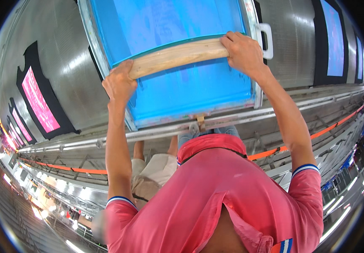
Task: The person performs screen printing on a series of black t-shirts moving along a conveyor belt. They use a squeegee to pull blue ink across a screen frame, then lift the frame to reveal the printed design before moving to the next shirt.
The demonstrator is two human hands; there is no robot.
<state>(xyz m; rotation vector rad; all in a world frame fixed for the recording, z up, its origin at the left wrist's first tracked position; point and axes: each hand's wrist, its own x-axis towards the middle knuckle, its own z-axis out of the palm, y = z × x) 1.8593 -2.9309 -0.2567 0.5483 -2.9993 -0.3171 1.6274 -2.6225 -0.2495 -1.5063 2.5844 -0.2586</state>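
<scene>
Seemingly at the printing-stroke step — wooden squeegee (177,57), its ends clasped in left hand (120,82) and right hand (244,54), set between them; blue screen (198,86) seen beneath the grip — even, two-handed pressure probably called for next

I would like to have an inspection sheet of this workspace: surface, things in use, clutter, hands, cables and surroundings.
Surface: shiny grey table, metal-looking.
Things in use: wooden bar across a blue screen within a metal frame.
Clutter: nothing seen.
Hands: left hand grips the bar's left end; right hand grips its right end.
Cables: nothing certain; an orange strip is visible, kind unclear.
Surroundings: black garment with pink panel at left; another person in beige, partly hidden.
</scene>
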